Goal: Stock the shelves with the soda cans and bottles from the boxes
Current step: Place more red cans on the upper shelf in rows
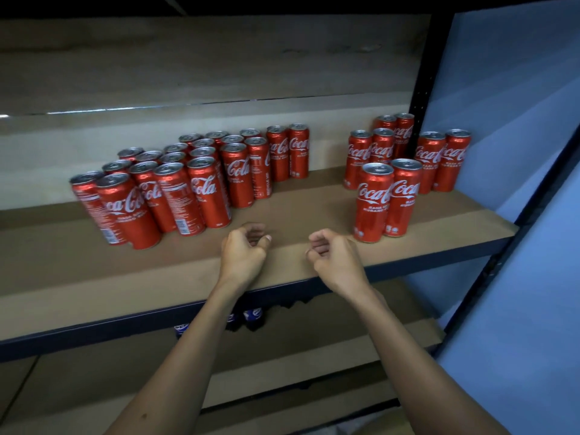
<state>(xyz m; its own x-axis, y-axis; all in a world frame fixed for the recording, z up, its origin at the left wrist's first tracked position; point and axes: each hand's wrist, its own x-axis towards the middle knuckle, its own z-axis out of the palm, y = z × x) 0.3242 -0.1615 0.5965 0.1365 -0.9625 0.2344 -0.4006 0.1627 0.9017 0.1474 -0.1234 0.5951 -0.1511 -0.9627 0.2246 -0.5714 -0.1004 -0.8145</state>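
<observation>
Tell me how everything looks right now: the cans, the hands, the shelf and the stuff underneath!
Big can group: upright, packed close, left side of shelf.
Small can group: upright, right side, apart from the big group.
Left hand: loosely curled, holding nothing.
Right hand: loosely curled, holding nothing.
Shelf: bare strip between groups.
Dark bottles: lower shelf, mostly hidden.

Head view, single wide-angle camera worn at head height. Faces forward and down onto the brown board shelf with a dark metal front rail (188, 265), close enough that both forearms run up from the bottom edge. Straight edges bow toward the frame borders. Lower brown shelf (282, 350) shows beneath; blue wall panel (518, 152) fills the right side.
</observation>
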